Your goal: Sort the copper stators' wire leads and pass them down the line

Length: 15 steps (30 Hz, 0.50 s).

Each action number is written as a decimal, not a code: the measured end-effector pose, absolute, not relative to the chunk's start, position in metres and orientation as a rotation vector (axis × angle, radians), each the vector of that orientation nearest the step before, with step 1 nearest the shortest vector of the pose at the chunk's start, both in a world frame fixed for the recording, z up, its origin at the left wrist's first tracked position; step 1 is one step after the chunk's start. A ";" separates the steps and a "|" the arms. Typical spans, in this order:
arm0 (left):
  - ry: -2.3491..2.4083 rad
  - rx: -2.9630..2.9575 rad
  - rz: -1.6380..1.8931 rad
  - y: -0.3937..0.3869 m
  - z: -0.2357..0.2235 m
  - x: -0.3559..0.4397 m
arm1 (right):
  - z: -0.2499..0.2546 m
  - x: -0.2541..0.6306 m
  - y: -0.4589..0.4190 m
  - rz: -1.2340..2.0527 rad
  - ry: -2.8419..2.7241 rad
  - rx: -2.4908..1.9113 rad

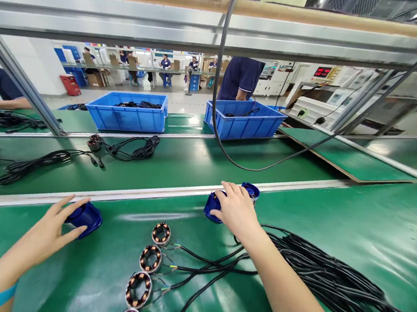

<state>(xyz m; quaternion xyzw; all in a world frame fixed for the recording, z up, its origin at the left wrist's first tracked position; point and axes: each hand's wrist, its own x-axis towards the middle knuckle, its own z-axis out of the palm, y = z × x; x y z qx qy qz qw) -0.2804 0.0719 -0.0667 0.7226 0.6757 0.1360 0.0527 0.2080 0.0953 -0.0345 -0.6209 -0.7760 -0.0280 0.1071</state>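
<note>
My left hand point(49, 232) grips a dark blue plastic housing point(86, 217) lying on the green bench near its far edge. My right hand point(236, 209) rests over a second blue housing point(215, 207), its fingers curled on top of it, and a third blue piece point(252, 190) shows just behind the fingers. Between my arms a row of several round wound stator cores point(150, 258) runs toward me, each with thin leads joined to black cables point(329, 280) heaped under and to the right of my right forearm.
Beyond a metal rail point(152, 193) runs a green conveyor belt carrying cable bundles with motor parts point(127, 148). Two blue bins point(127, 111) point(244, 120) stand behind it. A thick black cable point(218, 77) hangs from the overhead frame. Other workers stand and sit beyond.
</note>
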 end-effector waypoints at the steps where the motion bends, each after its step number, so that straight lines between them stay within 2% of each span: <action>1: 2.008 2.168 0.406 0.070 -0.071 -0.284 | -0.031 0.206 0.089 -0.039 -2.259 -1.741; 6: 1.948 2.057 0.329 0.071 -0.066 -0.252 | -0.053 0.152 0.056 0.577 -2.531 -1.161; 11: 1.711 2.039 0.336 0.083 -0.060 -0.188 | -0.097 0.112 0.063 0.593 -2.562 -1.241; 15: 1.637 2.032 0.381 0.089 -0.071 -0.141 | -0.088 0.131 0.069 0.564 -2.323 -1.125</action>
